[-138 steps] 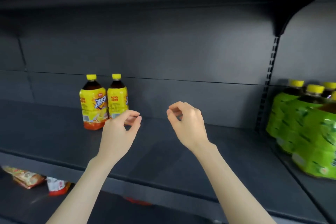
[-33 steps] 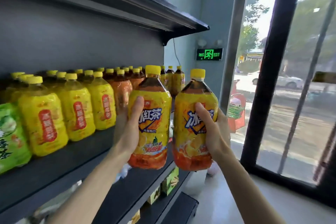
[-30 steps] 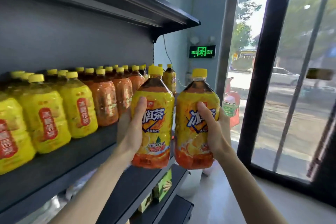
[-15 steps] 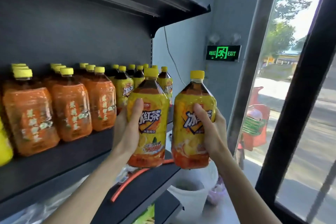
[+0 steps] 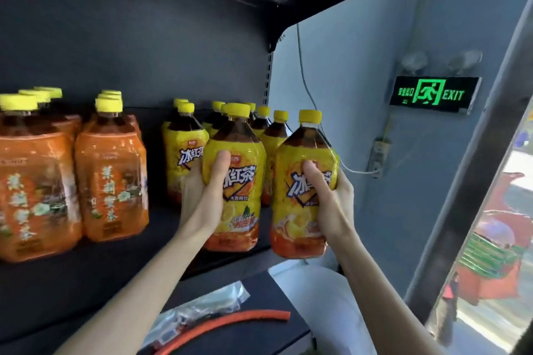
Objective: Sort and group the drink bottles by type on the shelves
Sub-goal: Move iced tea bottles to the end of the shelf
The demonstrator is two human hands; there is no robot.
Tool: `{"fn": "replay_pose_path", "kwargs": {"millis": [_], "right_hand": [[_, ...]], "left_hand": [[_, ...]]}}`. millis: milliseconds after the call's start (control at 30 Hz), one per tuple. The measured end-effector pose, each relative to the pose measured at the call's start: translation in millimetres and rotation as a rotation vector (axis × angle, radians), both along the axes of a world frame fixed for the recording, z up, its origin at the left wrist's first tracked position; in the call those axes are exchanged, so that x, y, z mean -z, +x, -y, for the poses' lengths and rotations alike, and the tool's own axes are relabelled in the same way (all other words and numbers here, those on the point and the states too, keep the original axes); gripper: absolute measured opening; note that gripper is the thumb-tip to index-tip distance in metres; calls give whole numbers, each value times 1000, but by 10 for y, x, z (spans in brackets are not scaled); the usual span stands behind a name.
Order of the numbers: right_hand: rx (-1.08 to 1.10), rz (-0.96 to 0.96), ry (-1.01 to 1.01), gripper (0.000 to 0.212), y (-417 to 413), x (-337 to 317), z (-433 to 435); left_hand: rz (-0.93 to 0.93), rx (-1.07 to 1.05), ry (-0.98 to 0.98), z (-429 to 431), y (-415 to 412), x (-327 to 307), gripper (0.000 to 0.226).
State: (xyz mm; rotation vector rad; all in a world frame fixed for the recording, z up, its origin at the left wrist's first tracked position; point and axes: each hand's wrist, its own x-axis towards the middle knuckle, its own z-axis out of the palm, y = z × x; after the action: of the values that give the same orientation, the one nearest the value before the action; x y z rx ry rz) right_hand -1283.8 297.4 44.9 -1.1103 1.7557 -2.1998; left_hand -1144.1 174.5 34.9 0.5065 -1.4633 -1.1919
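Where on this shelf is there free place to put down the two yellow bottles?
Bare shelf lies between the orange bottles and the standing yellow bottles, running forward to the left hand. The front strip before the orange bottles is bare too. The back right corner is crowded.

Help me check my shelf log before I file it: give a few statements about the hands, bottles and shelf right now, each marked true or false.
1. The left hand grips the left bottle and the right hand grips the right bottle, both yellow-labelled. True.
2. Both held bottles have red caps. False: their caps are yellow.
3. Orange-labelled bottles stand on the shelf, left of the yellow-labelled group. True.
4. The exit sign is dark. False: it glows green.
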Motion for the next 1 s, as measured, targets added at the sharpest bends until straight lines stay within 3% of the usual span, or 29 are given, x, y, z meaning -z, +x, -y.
{"fn": "replay_pose_path", "kwargs": {"millis": [167,333,433,600,733,1000], "right_hand": [[-66,21,0,59,-529,40,321],[-196,38,-5,52,-854,131,554],[-275,54,-4,45,-1013,167,613],[-348,45,-20,60,-1147,228,729],[-391,27,-40,68,-1169,272,766],[-410,21,-59,66,-1191,283,797]], "left_hand": [[46,-69,-6,141,-419,-2,64],[71,-182,1,256,-653,125,76],[76,-242,-1,210,-748,155,61],[117,-292,0,209,-836,179,40],[157,-422,-41,303,-866,231,52],[96,-443,-75,465,-1064,236,63]]}}
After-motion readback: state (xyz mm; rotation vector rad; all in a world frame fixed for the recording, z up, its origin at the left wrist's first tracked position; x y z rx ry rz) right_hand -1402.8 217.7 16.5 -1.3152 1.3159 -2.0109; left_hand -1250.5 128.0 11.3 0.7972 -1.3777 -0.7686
